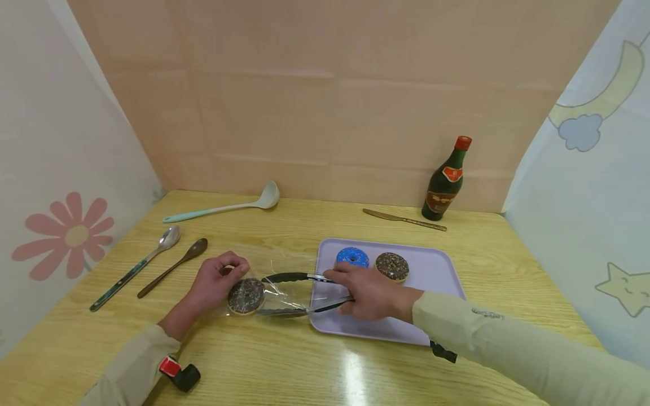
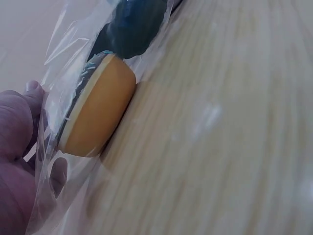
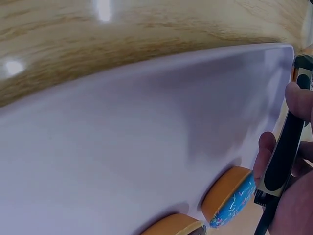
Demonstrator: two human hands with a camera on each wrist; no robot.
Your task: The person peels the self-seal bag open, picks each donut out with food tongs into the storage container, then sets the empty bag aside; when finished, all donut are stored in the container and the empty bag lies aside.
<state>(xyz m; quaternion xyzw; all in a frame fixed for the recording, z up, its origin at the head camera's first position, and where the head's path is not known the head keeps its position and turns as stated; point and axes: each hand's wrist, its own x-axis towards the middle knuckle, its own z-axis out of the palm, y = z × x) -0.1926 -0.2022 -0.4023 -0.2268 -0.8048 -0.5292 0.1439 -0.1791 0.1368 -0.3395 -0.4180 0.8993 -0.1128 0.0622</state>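
My left hand (image 1: 213, 285) pinches a clear plastic bag (image 2: 66, 41) at its left end. Inside the bag, close by the fingers, is a chocolate doughnut (image 1: 246, 296) with sprinkles; the left wrist view shows its tan underside near the tabletop. My right hand (image 1: 373, 290) grips black-and-silver tongs (image 3: 283, 156) over the tray. The two tong arms are spread apart, and their dark tips reach into the bag beside the doughnut. Behind the right hand, a blue doughnut (image 1: 352, 257) and another chocolate doughnut (image 1: 392, 267) lie on the lilac tray (image 1: 431, 265).
Left of the bag lie a wooden spoon (image 1: 175, 267) and a metal spoon (image 1: 134, 269) with a dark handle. A ladle (image 1: 228, 207) lies near the back wall. Behind the tray are a gold knife (image 1: 403, 219) and an upright dark bottle (image 1: 445, 183) with a red cap.
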